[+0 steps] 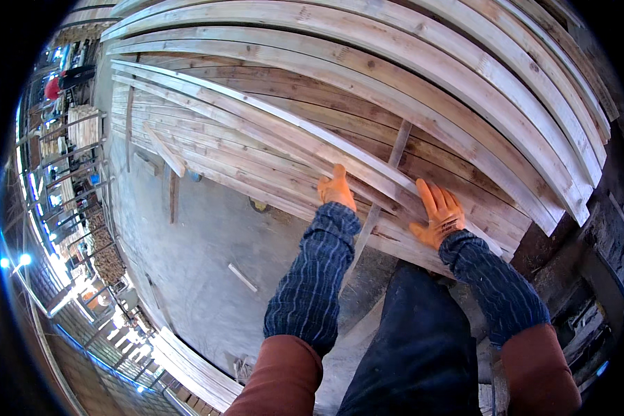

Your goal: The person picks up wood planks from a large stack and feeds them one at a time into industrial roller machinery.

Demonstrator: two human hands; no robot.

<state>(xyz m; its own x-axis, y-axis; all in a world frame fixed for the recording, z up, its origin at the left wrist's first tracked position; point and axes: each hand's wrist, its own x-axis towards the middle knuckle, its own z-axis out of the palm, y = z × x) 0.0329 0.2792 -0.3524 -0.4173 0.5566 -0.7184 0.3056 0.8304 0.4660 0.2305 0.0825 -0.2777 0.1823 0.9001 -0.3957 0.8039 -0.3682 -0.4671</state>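
Note:
Both my hands wear orange gloves and work at a long stack of pale sawn planks. My left hand (337, 190) is closed at the near edge of a wooden plank (284, 142), its thumb up and its other fingers partly hidden. Farther right, my right hand (439, 216) lies over the same loose planks with its fingers stretched and its thumb apart. A narrow, lighter plank (357, 154) runs alongside and passes under the right hand. Beneath them lies a layer of flat boards (236, 166).
More long beams (423, 76) are piled along the far side. A crosswise wooden strip (399, 143) lies on the boards. A short board (165, 150) sticks out at the left. On the grey concrete floor (194, 243) lies a small stick (243, 277). Timber racks (83, 125) stand far left.

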